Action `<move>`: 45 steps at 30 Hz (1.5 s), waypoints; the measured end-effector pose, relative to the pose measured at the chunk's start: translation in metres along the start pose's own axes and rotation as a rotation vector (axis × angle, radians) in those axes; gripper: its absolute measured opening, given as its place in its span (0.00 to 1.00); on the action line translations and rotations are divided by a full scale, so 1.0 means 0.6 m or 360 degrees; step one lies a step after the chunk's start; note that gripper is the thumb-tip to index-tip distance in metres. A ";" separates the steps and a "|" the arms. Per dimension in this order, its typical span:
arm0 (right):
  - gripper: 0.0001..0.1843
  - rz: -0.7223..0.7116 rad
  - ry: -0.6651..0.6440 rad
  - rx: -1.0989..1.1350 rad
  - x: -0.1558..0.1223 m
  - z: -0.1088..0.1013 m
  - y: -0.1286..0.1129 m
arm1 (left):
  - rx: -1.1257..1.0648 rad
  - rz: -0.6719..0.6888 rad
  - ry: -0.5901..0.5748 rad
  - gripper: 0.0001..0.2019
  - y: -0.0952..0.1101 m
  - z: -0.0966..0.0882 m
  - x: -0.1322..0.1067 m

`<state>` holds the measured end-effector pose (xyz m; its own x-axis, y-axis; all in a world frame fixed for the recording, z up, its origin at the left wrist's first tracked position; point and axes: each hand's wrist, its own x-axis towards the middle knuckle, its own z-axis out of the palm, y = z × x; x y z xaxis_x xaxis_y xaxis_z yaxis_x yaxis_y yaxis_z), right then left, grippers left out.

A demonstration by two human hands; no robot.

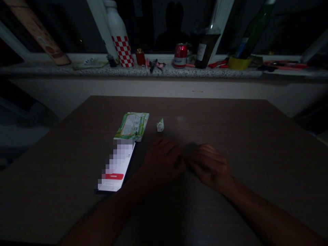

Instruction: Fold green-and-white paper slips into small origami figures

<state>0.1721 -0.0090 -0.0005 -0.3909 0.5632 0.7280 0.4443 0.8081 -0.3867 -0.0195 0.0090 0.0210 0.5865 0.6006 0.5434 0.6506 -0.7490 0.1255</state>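
Low over the table, my left hand (164,159) is closed, its fingers curled toward the right. My right hand (211,165) faces it with fingers pressed together, the fingertips close to my left hand. Whatever they hold, if anything, is lost in the dark. Just beyond my left hand lies a small crumpled or folded piece of white-green paper (160,125). To its left is a stack of green printed packets or sheets (133,125). A phone with a lit screen (119,167) lies beside my left forearm, part of its screen pixelated.
The dim brown table (256,136) reaches to the wall under a window. On the speckled sill (166,72) stand a red-checked white bottle (121,44), a red can (180,55), a dark cup (206,49), a green bottle (256,30), a yellow tape roll (239,63) and a tall tube (41,34).
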 end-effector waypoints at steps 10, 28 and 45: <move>0.10 0.0084 0.0076 0.0022 0.007 -0.013 -0.006 | 0.0229 -0.0116 0.0076 0.05 -0.027 -0.020 -0.001; 0.03 0.1114 0.0287 0.0793 0.000 0.008 0.012 | -0.1355 -0.1063 -0.0103 0.09 -0.014 0.013 -0.010; 0.06 0.1447 0.0131 0.1660 -0.015 0.012 0.030 | -0.1675 -0.1533 -0.0211 0.10 -0.015 0.013 -0.007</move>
<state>0.1779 0.0015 -0.0178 -0.2278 0.9736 0.0116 -0.3011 -0.0591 -0.9518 -0.0242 0.0151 0.0111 0.2081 0.9618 -0.1779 0.1939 0.1377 0.9713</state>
